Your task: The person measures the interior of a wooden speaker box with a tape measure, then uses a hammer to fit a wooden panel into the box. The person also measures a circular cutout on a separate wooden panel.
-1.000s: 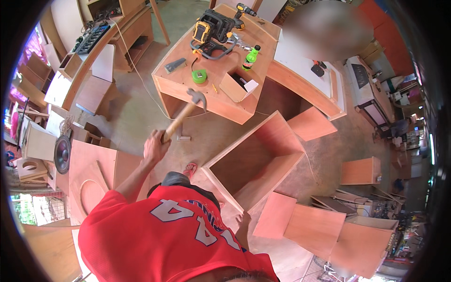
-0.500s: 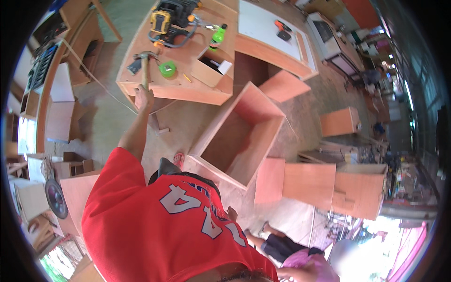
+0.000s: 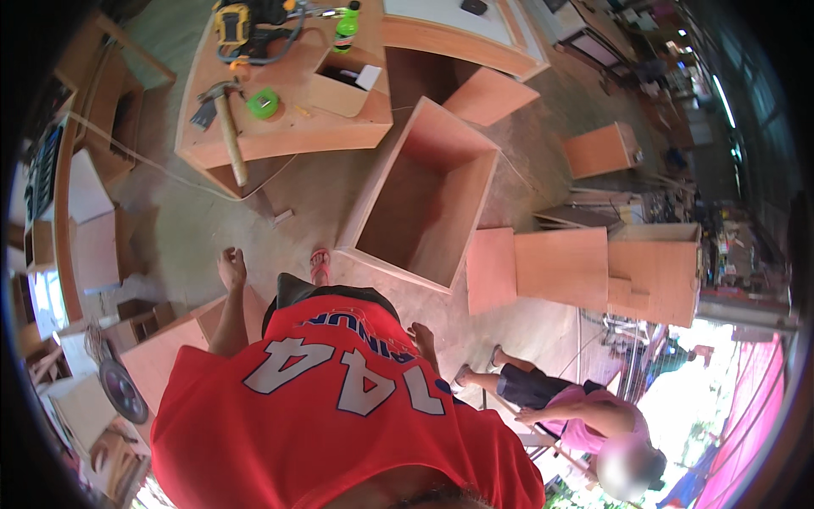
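Observation:
A claw hammer [image 3: 227, 127] with a wooden handle lies on the wooden workbench [image 3: 297, 136], its handle sticking out past the front edge. Below and in front of the bench, my left hand [image 3: 231, 268] hangs in the air, loosely open and holding nothing. My right hand [image 3: 418, 332] is beside my waist, small in view, its fingers loosely apart with nothing seen in them. Around the hammer head are a dark flat piece [image 3: 203, 115], a round green tape measure [image 3: 263, 103] and a small yellow pencil-like stick [image 3: 301, 111].
An open wooden cabinet box [image 3: 424, 199] stands on the floor to the right. The bench also bears a small carton [image 3: 349, 85], a green bottle [image 3: 346, 30] and a yellow-black power tool [image 3: 233, 25]. Panels [image 3: 561, 265] lean at right; a person in pink [image 3: 585, 407] sits at lower right.
My left hand has let go of the hammer handle and drawn back toward my body. The hammer stays on the bench. The view has shifted, and the person in pink shows more fully.

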The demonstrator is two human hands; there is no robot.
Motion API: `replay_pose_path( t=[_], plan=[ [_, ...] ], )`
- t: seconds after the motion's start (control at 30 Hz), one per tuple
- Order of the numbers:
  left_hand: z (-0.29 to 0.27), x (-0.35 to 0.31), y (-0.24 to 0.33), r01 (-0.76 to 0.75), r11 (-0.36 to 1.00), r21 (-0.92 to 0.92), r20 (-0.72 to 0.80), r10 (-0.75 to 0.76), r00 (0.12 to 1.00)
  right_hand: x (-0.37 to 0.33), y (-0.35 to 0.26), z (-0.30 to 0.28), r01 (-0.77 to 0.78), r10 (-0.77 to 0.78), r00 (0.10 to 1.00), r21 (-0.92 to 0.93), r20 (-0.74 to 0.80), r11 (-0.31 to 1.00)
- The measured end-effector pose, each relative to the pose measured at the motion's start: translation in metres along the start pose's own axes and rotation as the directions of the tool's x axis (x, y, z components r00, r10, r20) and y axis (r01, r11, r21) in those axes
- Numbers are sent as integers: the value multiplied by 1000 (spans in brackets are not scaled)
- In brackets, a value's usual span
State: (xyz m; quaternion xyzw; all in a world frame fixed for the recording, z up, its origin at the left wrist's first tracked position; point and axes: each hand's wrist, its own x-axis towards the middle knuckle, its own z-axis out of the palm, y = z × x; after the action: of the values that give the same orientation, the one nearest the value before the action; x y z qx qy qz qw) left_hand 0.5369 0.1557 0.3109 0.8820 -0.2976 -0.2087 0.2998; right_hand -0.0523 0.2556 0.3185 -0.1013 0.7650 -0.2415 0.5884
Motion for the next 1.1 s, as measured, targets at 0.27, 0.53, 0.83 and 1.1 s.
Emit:
replay_pose_path(
  t=[0.27,0.53,0.83,1.1],
  plan=[
    [-114,-134,-65,150,986,-73,-462,-167,871,44,-83,0,109,-61,984,-287,169,952],
    [-182,-269,-134,521,837,-169,-701,-473,533,41,-99,-21,162,-31,950,-406,310,899],
    [-128,-378,-134,731,630,262,-343,-648,680,32,21,-97,163,-28,937,-364,348,917],
    [-136,-326,-163,505,833,226,-523,-334,784,13,76,-121,78,22,962,-351,271,933]
  ],
)
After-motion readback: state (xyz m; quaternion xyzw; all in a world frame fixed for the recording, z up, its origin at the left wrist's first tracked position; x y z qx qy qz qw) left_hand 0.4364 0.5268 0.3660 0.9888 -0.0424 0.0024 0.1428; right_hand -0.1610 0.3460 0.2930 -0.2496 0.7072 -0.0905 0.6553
